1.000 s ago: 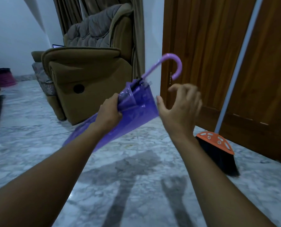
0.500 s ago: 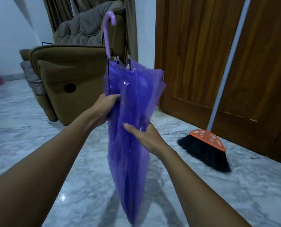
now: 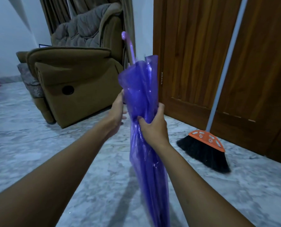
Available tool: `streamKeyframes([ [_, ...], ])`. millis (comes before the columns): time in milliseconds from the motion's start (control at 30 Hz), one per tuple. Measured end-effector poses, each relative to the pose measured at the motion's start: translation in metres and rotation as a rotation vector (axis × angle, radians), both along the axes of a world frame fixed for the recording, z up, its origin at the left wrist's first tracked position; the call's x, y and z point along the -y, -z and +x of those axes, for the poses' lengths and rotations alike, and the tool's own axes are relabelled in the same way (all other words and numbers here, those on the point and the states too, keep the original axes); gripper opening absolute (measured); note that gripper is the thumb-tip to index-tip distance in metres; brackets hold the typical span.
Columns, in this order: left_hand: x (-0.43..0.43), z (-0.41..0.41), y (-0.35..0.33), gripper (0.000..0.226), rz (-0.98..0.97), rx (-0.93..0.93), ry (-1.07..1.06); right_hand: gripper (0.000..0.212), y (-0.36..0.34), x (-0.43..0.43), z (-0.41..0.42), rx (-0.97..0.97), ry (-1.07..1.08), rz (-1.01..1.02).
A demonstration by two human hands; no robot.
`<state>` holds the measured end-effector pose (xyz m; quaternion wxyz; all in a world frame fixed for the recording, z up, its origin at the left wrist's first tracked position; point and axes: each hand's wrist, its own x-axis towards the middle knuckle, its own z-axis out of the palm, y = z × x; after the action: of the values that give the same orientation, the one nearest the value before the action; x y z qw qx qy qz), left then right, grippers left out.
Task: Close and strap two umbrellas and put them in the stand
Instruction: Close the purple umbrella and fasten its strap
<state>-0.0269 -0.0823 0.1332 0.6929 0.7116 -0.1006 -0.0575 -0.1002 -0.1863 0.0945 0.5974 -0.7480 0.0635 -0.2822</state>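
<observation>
My right hand [image 3: 152, 128] has its fingers clamped round the folded umbrella [image 3: 139, 86], handle up; my left hand [image 3: 117, 112] sits against the other side, fingers hidden, grip unclear.

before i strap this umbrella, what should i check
1. Umbrella closed: ok, handle up.
2. Folds gathered tight: not ok, the top flares loose.
3. Right hand grip: ok, fingers curled round the middle.
4. Left hand grip: cannot tell, it is partly hidden behind the umbrella.
5. Strap found: cannot tell, none visible.
6. Broom out of the way: ok, apart on the right.
</observation>
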Motion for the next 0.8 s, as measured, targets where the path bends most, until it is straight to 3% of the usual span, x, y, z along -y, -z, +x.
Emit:
streamKeyframes([
  [67, 0.008, -0.011, 0.010, 0.053, -0.098, -0.100, 0.021, 0.065, 0.001, 0.002, 0.003, 0.002, 0.105, -0.011],
  [200, 0.027, -0.023, 0.012, 0.049, -0.140, 0.113, 0.250, 0.065, 0.003, -0.005, 0.000, -0.029, 0.178, -0.143],
  [400, 0.013, 0.000, -0.008, 0.066, -0.266, -0.020, -0.033, 0.067, 0.002, -0.013, -0.002, 0.008, -0.051, -0.421],
  [567, -0.001, 0.010, -0.015, 0.055, -0.364, -0.044, 0.011, 0.061, -0.002, -0.009, -0.004, 0.057, -0.174, -0.181],
  [700, 0.003, 0.006, -0.019, 0.040, -0.465, -0.043, 0.039, 0.053, -0.011, -0.007, 0.002, -0.015, -0.130, -0.273],
  [800, 0.008, 0.008, -0.031, 0.046, -0.505, -0.042, 0.026, 0.049, -0.030, 0.001, 0.008, -0.035, -0.185, -0.256],
])
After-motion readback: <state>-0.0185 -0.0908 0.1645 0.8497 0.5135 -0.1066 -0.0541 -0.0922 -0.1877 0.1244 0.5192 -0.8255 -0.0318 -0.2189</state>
